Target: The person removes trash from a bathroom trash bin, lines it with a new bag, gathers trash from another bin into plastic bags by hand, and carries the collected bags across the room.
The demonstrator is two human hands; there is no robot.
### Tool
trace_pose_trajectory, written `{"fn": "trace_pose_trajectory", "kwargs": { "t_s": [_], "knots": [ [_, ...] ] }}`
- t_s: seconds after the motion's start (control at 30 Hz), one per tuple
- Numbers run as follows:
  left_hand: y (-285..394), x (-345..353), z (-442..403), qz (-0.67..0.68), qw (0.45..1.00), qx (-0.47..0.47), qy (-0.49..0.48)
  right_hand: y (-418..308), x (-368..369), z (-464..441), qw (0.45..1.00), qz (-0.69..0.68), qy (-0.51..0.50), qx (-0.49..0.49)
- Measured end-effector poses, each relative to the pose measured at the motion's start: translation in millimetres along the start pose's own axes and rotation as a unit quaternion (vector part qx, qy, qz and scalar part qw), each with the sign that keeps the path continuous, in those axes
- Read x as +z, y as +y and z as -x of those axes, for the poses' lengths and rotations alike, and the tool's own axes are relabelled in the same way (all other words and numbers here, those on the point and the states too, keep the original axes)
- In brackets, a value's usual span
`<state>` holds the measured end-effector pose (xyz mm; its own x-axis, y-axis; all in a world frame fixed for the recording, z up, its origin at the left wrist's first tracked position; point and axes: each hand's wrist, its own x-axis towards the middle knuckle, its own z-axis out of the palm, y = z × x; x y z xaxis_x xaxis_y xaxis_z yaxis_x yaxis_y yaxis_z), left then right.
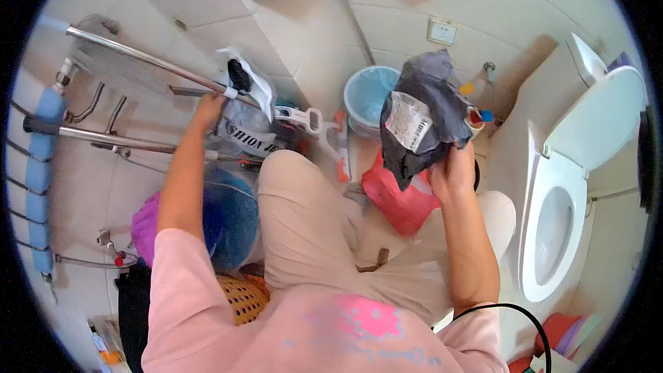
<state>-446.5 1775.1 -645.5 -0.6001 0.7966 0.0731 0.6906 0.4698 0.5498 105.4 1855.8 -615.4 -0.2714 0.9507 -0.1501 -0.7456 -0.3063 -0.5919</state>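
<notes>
My right hand (452, 167) grips the lower edge of a crumpled dark grey plastic bag (431, 90), which bears a white printed label (407, 121). A red plastic bag (400, 197) lies just below it. On the left, my left hand (208, 110) is at a metal pole, beside a clear bag with black lettering (248, 135) and a white-and-black wrapper (245, 79). Its fingers are partly hidden, and I cannot make out exactly what they hold.
A light blue bucket (369, 93) stands behind the dark bag. The toilet (532, 249) is at the right, lid raised. Metal poles (145, 55) cross the left side above a blue bucket (231, 217). A perforated yellow basket (242, 298) sits low at the left.
</notes>
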Motion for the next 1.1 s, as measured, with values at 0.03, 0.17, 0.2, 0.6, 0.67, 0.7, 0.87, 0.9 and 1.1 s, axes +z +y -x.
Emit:
{"fn": "trace_pose_trajectory", "kwargs": {
  "t_s": [0.03,0.17,0.2,0.6,0.67,0.7,0.87,0.9,1.1],
  "knots": [
    [-14.2,6.1,-12.8,-0.010,1.000,0.010,0.025,-2.4,-5.8,-0.9,1.000,0.010,0.001,0.000],
    [40.0,30.2,24.8,-0.007,0.905,-0.003,0.424,-11.3,2.7,7.9,0.998,0.023,0.044,-0.040],
    [79.0,32.4,49.2,0.048,0.881,-0.035,0.469,-9.5,1.3,8.9,0.996,0.055,0.045,-0.052],
    [269.0,136.2,255.8,0.336,0.900,0.262,-0.092,-7.0,-1.2,17.7,0.968,0.247,-0.023,-0.044],
    [267.2,130.2,244.1,0.417,0.894,0.113,-0.120,-29.3,-7.6,14.8,0.963,0.265,0.005,-0.049],
    [266.6,124.7,239.4,0.452,0.881,0.036,-0.133,-36.2,-7.9,12.6,0.975,0.206,0.009,-0.083],
    [246.4,103.2,211.7,0.549,0.832,0.006,-0.081,-95.8,-76.6,-10.2,0.955,0.294,0.023,-0.037],
    [241.4,97.9,207.5,0.521,0.849,0.018,-0.085,-95.4,-73.4,-6.8,0.954,0.294,0.036,-0.032],
    [235.8,90.9,201.8,0.501,0.863,0.013,-0.053,-96.2,-62.4,15.1,0.958,0.265,0.103,-0.028]
  ]
}}
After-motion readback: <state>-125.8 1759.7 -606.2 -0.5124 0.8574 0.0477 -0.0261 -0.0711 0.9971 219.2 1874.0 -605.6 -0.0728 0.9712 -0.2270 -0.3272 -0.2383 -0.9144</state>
